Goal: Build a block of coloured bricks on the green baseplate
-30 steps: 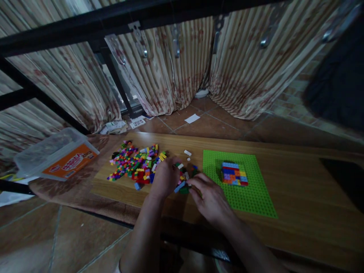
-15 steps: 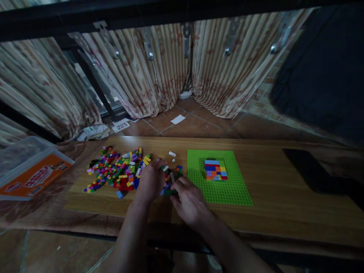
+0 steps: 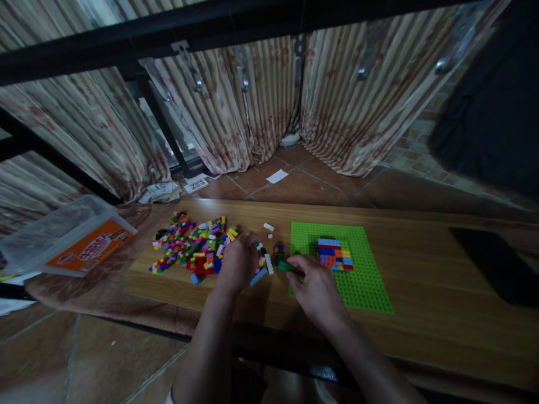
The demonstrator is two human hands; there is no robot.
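Observation:
My right hand [image 3: 315, 283] pinches a long green brick [image 3: 284, 266] between thumb and fingers, just left of the green baseplate [image 3: 366, 289]. On that plate sits a flat block of joined bricks [image 3: 334, 255] in blue, red, orange and yellow. My left hand [image 3: 240, 264] is curled over the right end of the loose brick pile [image 3: 189, 249]; its fingertips and whatever they hold are hidden. Between my hands lie a long white brick [image 3: 268, 264] and a light blue brick [image 3: 258, 276]. A small dark cluster of bricks [image 3: 278, 251] is beyond the green one.
A clear plastic tub [image 3: 63, 224] with an orange label rests at the far left. Two small white bricks [image 3: 268, 226] lie toward the back of the wooden table [image 3: 416, 258]. A black flat object [image 3: 497, 264] is at the right. Curtains hang behind.
My right hand has moved right, away from my left hand, with the green brick in it. The white and light blue bricks between the hands show more fully. The view has shifted left.

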